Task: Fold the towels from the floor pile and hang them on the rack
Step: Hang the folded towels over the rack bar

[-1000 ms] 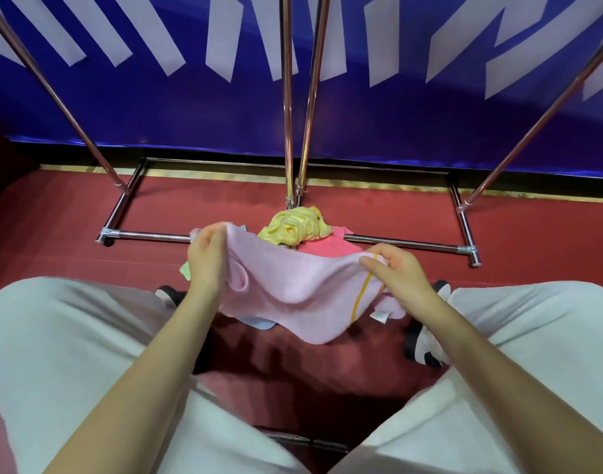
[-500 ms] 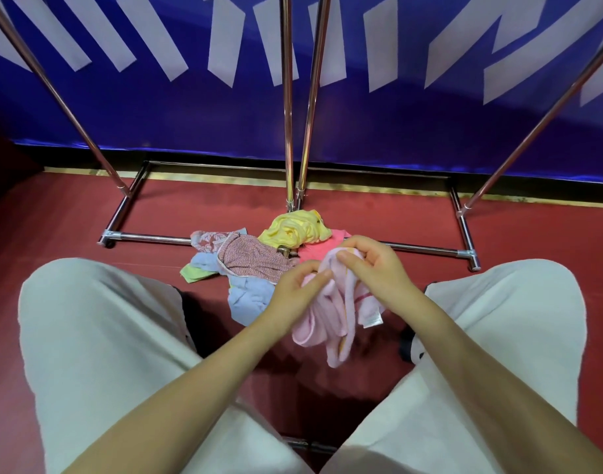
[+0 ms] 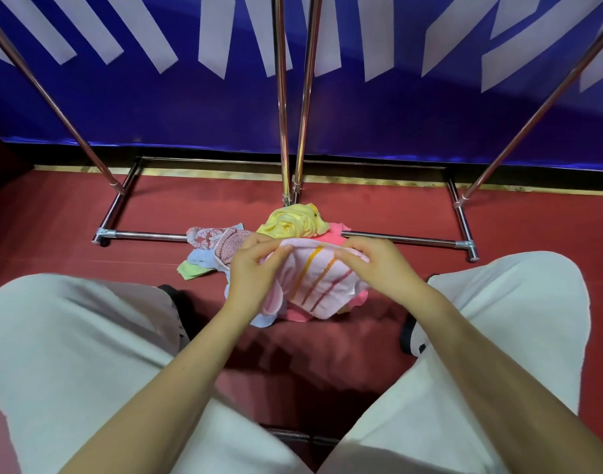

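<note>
Pink terry with orange stripes fills the middle of the head view: a pink striped towel [image 3: 322, 282] is held up between both hands, above the floor pile and between the person's knees. The left hand [image 3: 255, 273] pinches the towel's upper left edge, thumb and fingers [image 3: 279, 251] curled onto the cloth. The right hand [image 3: 378, 265] grips the upper right edge the same way, fingers bent over the hem. The towel sags between the two hands, its stripes running diagonally down toward the person.

Just behind and below it lies the pile on the red floor [image 3: 498, 227]: a crumpled yellow towel [image 3: 293, 224] at the back, a patterned reddish towel [image 3: 224, 242] to the left, a light blue towel [image 3: 201, 258] and a green cloth [image 3: 190, 270] at the left edge, and a bright pink cloth [image 3: 296, 314] showing under the held towel.

The metal rack [image 3: 402, 238] stands over the pile, its low crossbar touching the yellow towel's side, its poles rising toward a blue banner [image 3: 361, 124]. White trousers [image 3: 88, 354] cover both knees in the foreground.
</note>
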Demonstrator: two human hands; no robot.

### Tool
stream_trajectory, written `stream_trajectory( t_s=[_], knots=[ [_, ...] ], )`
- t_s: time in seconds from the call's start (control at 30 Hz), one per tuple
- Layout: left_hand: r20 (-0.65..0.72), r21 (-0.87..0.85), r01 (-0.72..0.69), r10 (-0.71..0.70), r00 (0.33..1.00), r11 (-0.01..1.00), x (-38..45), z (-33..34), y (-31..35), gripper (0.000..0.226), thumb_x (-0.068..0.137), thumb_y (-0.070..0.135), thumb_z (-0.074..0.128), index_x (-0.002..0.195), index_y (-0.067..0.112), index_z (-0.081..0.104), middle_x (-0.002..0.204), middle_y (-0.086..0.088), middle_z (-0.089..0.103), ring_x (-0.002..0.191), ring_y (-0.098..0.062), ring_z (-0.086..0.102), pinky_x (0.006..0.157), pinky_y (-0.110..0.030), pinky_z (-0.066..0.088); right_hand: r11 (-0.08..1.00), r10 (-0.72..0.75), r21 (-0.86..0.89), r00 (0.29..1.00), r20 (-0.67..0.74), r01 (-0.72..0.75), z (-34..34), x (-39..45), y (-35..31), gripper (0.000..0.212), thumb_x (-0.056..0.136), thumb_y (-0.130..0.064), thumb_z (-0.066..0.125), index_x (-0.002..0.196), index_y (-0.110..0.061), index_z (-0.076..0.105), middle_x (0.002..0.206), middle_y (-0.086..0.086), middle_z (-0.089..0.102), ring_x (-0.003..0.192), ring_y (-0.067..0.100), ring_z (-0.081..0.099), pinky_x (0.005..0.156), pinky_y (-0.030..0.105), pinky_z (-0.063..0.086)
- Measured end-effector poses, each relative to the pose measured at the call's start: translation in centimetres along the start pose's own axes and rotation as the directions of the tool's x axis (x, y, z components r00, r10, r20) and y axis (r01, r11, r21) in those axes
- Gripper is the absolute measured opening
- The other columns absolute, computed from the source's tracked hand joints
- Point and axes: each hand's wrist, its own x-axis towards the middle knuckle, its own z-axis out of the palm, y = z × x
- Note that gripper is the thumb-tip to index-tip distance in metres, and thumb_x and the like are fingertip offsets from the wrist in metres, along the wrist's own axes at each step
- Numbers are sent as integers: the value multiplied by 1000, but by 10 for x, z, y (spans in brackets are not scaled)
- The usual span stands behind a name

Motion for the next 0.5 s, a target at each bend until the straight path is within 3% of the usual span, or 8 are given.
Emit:
stream_trajectory(
  t_s=[0.07,0.13,0.2,0.27,0.37,0.5],
  knots=[
    [-34,8,36,-36,999,999,3,-7,-6,14,89,10,67,98,14,75,82,4,56,77,9,52,77,-7,37,997,17,72,1000,6,-17,-2,1,-3,19,93,-20,59,75,-27,58,67,-14,54,65,-2,50,65,22,37],
    [-61,-1,101,-101,993,995,4,-11,-12,15,89,10,66,94,22,73,84,6,61,76,12,54,77,-6,38,960,47,277,999,-6,-43,-3,1,-9,16,93,-11,57,93,-26,63,86,-17,62,74,-8,55,69,11,40],
    [-55,-20,159,-159,986,987,4,-14,-14,15,90,9,64,92,22,71,89,8,65,77,17,56,77,-4,39,852,96,517,995,2,-83,-2,1,-15,20,93,-12,57,102,-27,66,95,-8,65,77,3,56,65,13,42],
    [-41,-57,237,-239,970,970,4,-15,-15,15,92,8,61,91,19,70,91,13,66,77,14,58,78,-8,41,725,142,679,990,18,-116,2,0,-18,20,90,-14,54,97,-25,70,92,0,66,74,13,55,60,21,43],
    [-55,-144,413,-424,904,899,5,-17,-18,17,93,14,56,84,24,68,82,14,62,71,-2,53,71,-23,41,635,204,745,974,95,-206,8,-1,-23,23,95,-2,48,90,-11,68,80,1,66,63,12,59,51,22,49],
    [2,-406,569,-621,783,716,8,-14,-9,19,82,25,42,77,18,60,73,-1,47,68,-14,45,62,-27,37,644,181,729,972,150,-232,14,0,-27,16,92,6,51,95,-3,64,78,4,66,70,10,67,65,19,56]
  ],
)
